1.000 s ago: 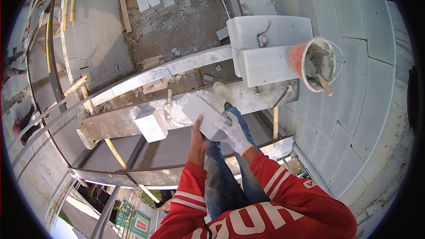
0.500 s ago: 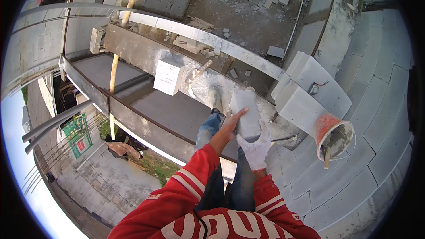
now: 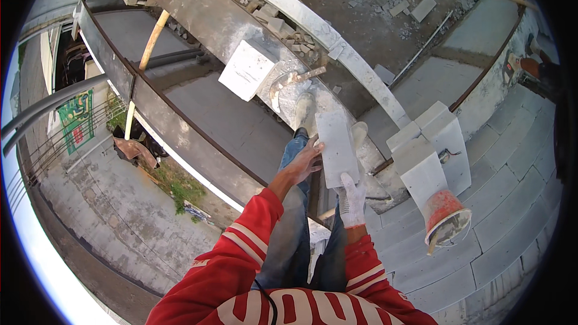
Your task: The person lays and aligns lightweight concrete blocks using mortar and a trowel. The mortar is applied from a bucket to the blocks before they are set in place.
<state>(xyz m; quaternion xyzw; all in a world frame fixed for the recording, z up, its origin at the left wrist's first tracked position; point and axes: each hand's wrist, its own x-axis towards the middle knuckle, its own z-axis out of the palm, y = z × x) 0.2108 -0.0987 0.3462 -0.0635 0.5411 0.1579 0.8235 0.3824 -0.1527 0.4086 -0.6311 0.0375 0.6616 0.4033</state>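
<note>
Far to the left of the held block (image 3: 337,150), a grey pipe (image 3: 54,106) and a green banner (image 3: 77,120) show over pale, stained ground (image 3: 102,198). Nearer the block, a plank (image 3: 186,3) slants from upper left until it passes beneath it, brown at its far end and powdered white close by. A white cube (image 3: 247,71) sits on the plank to the block's upper left, and a wood-handled tool (image 3: 310,74) lies just above the block.

The bare left hand (image 3: 308,159) holds the block along its left edge, fingers slightly spread; the gloved right hand (image 3: 352,198) grips its lower right end. The block is thus held between both hands, over the plank, in front of the legs. To its right, a stack (image 3: 418,165) of pale blocks bears a tape (image 3: 447,155) and a red bucket (image 3: 442,204), beside a jointed grey wall (image 3: 512,204).

As for edges, left of the block a dark-rimmed beam (image 3: 174,129) runs alongside the plank, with a grey panel (image 3: 223,114) filling the space between. Above the block, a gap with rubble (image 3: 298,42) parts the plank from a curved white ledge (image 3: 286,0), which reaches the stack at right.
</note>
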